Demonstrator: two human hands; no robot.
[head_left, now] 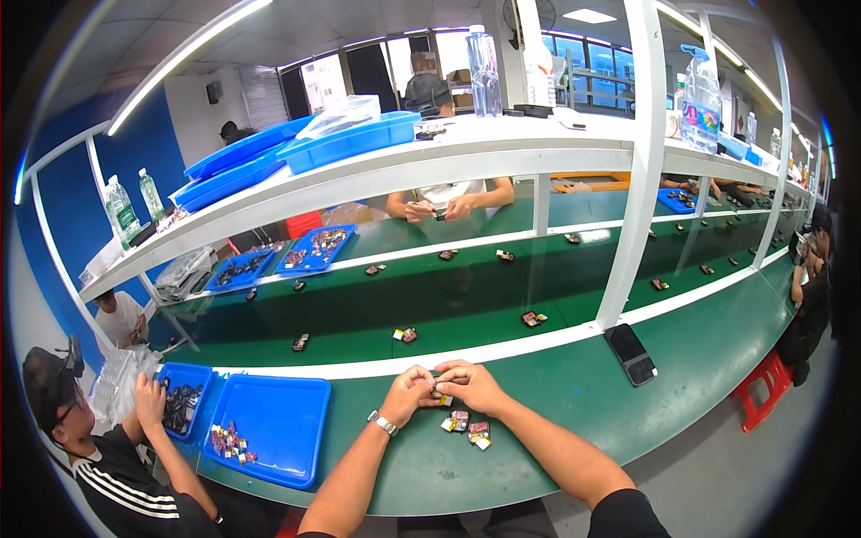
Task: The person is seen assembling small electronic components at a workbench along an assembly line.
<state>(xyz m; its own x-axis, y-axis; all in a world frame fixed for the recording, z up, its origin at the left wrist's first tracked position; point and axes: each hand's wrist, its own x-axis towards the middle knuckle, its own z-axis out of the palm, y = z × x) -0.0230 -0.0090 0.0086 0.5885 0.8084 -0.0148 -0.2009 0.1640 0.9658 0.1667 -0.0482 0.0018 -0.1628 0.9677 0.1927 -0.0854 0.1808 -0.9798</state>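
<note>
Green counter (556, 421), curved by the lens; the person's two bare hands meet over it near the middle of the view. Left hand (409, 394), silver watch (383, 422) on its wrist: thumb and fingers pinch one side of a small part (437, 391). Right hand (473, 389): fingers pinch the same part from the other side, fingertips close to those of the left. The part is mostly covered by the fingers. A yellow-and-white patch shows just below; cannot tell whether it belongs to the held part.

On the counter just below the hands: two loose pieces (480, 436), dark red and black with yellow and white, lying close together.

Left of the hands: blue tray (291, 426), similar pieces heaped toward its left side. Beside it, a second blue tray (195, 414) holding black pieces; a co-worker in a black shirt (126, 489) sits there, one hand raised near clear plastic packaging (117, 384).

Right of the hands, well apart: black phone (630, 354), flat, near the white rail (502, 351). Beyond the rail: dark green belt (457, 300) carrying spaced-out pieces.
</note>
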